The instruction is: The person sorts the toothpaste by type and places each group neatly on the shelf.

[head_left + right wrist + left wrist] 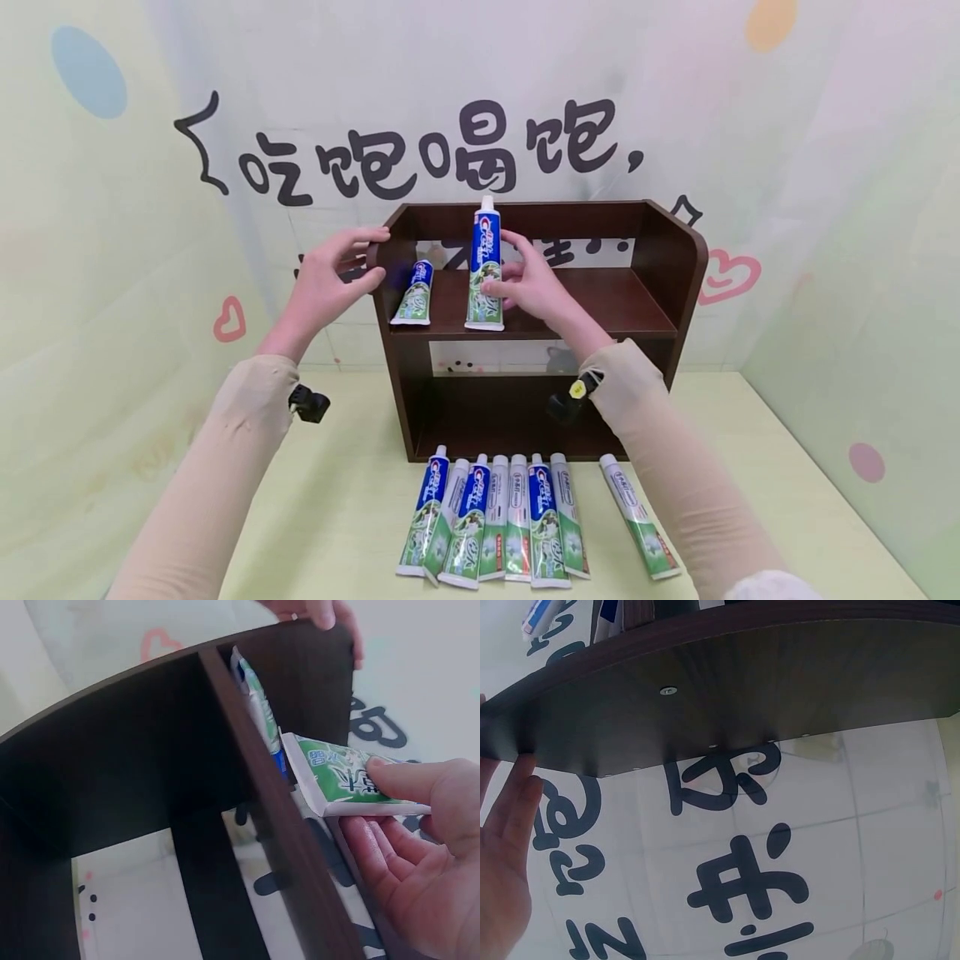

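My right hand (536,283) pinches a blue, white and green toothpaste tube (486,262), thumb on its printed face and fingers behind. The tube stands cap up at the front of the upper shelf board; its flat end (315,780) is close to the board's edge in the right wrist view. My left hand (330,271) holds the left side panel of the dark brown two-tier shelf (690,267) near its top corner. Left-hand fingers (517,802) lie along that panel in the left wrist view. Another matching toothpaste tube (416,293) leans inside the upper tier at the left.
Several toothpaste tubes lie in a row on the table before the shelf, blue ones (468,529) among silver-and-green ones (517,521). One silver-and-green tube (639,518) lies apart at the right, near my right forearm. A printed curtain (300,75) hangs close behind the shelf.
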A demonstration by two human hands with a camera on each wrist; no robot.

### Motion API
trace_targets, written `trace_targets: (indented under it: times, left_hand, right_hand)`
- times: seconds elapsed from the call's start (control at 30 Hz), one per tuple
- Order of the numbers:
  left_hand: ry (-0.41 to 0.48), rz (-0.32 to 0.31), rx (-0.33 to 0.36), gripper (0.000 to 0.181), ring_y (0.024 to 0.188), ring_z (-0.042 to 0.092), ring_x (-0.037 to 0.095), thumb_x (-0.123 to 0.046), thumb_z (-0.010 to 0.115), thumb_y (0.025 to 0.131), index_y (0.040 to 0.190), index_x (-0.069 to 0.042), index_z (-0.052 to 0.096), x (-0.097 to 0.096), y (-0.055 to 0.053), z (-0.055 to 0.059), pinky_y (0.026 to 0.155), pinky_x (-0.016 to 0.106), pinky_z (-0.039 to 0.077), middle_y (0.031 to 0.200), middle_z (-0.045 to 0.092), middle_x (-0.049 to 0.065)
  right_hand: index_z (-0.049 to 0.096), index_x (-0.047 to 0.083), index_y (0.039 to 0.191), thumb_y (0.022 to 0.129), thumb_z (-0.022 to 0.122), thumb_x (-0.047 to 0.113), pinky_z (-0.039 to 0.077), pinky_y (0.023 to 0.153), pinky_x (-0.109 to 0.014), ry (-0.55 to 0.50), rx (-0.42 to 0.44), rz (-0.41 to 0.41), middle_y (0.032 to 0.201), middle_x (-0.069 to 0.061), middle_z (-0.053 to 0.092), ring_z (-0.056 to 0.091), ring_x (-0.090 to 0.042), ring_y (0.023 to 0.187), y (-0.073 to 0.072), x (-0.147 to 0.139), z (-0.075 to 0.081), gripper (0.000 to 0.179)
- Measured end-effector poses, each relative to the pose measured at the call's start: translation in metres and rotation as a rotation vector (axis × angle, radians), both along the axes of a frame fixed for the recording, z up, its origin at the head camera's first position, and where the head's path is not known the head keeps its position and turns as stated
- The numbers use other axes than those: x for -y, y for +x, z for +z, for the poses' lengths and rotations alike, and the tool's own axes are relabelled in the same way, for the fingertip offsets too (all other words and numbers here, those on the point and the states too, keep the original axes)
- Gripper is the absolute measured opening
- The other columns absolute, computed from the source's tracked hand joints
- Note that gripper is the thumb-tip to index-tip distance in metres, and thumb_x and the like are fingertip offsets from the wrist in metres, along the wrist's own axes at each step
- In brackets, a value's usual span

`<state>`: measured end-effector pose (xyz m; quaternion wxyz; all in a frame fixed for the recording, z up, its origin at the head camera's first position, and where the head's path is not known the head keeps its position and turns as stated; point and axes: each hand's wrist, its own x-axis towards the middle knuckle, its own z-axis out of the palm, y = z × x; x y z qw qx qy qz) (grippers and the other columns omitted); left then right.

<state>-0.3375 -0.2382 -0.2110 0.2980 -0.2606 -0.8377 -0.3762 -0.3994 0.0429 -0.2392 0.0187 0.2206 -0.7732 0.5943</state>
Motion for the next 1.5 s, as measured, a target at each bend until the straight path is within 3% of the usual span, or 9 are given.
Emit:
trace_targets:
  times: [0.13, 0.33, 0.57, 0.67, 1.07, 1.3, 1.5]
  left_hand:
    - [0.006, -0.009, -0.002, 0.042, 0.123, 0.06, 0.038, -0.001, 0.065, 0.09, 0.131, -0.005, 0.061, 0.002, -0.002, -0.002, 0.105, 0.044, 0.052, 0.138, 0.06, 0.014]
    - [0.011, -0.002, 0.0, 0.041, 0.123, 0.062, 0.032, 0.0, 0.067, 0.089, 0.129, -0.003, 0.061, 0.002, -0.001, -0.002, 0.104, 0.044, 0.052, 0.138, 0.061, 0.012]
    - [0.024, -0.013, -0.008, 0.04, 0.12, 0.063, 0.031, 0.002, 0.067, 0.088, 0.128, -0.001, 0.061, 0.0, -0.001, 0.0, 0.103, 0.048, 0.052, 0.136, 0.062, 0.013]
    - [0.029, -0.016, -0.012, 0.04, 0.12, 0.064, 0.033, 0.002, 0.066, 0.088, 0.127, 0.0, 0.061, -0.001, -0.001, 0.001, 0.103, 0.052, 0.051, 0.136, 0.062, 0.014]
    - [0.021, -0.012, 0.002, 0.04, 0.12, 0.063, 0.033, 0.0, 0.066, 0.089, 0.128, -0.001, 0.061, -0.001, 0.0, 0.002, 0.104, 0.051, 0.051, 0.137, 0.061, 0.014]
    - [0.017, -0.026, -0.008, 0.041, 0.12, 0.059, 0.045, -0.002, 0.064, 0.09, 0.13, -0.003, 0.061, 0.002, -0.006, -0.001, 0.103, 0.05, 0.052, 0.138, 0.059, 0.017]
    - [0.004, -0.005, 0.0, 0.041, 0.12, 0.063, 0.036, 0.0, 0.066, 0.089, 0.129, -0.003, 0.061, 0.0, -0.003, 0.0, 0.103, 0.05, 0.051, 0.137, 0.061, 0.014]
  right_hand:
    - [0.025, 0.027, 0.155, 0.088, 0.074, 0.009, 0.062, 0.071, -0.031, -0.006, 0.009, -0.017, 0.121, -0.018, 0.067, 0.069, -0.027, 0.099, -0.007, 0.011, -0.005, 0.085]
    - [0.019, 0.029, 0.157, 0.087, 0.073, 0.005, 0.061, 0.072, -0.029, 0.015, -0.004, 0.02, 0.122, -0.02, 0.064, 0.067, -0.027, 0.096, -0.015, 0.018, -0.008, 0.092]
    - [0.007, 0.032, 0.159, 0.086, 0.074, 0.005, 0.058, 0.095, -0.037, 0.087, 0.009, 0.089, 0.128, -0.018, 0.059, 0.065, -0.029, 0.104, -0.02, 0.012, -0.009, 0.103]
    - [0.003, 0.033, 0.159, 0.085, 0.075, 0.005, 0.056, 0.099, -0.039, 0.12, -0.007, 0.115, 0.13, -0.018, 0.057, 0.065, -0.03, 0.106, -0.021, 0.009, -0.009, 0.107]
    - [-0.001, 0.033, 0.159, 0.086, 0.074, 0.003, 0.055, 0.097, -0.038, 0.154, -0.012, 0.158, 0.13, -0.016, 0.055, 0.062, -0.029, 0.104, -0.02, 0.006, -0.011, 0.109]
    - [-0.002, 0.029, 0.16, 0.088, 0.071, 0.002, 0.055, 0.087, -0.031, 0.146, -0.026, 0.184, 0.13, -0.018, 0.054, 0.061, -0.027, 0.104, -0.019, 0.003, -0.015, 0.106]
    - [-0.002, 0.024, 0.16, 0.087, 0.072, 0.002, 0.051, 0.089, -0.03, 0.185, -0.051, 0.195, 0.13, -0.019, 0.052, 0.056, -0.026, 0.108, -0.02, 0.003, -0.017, 0.106]
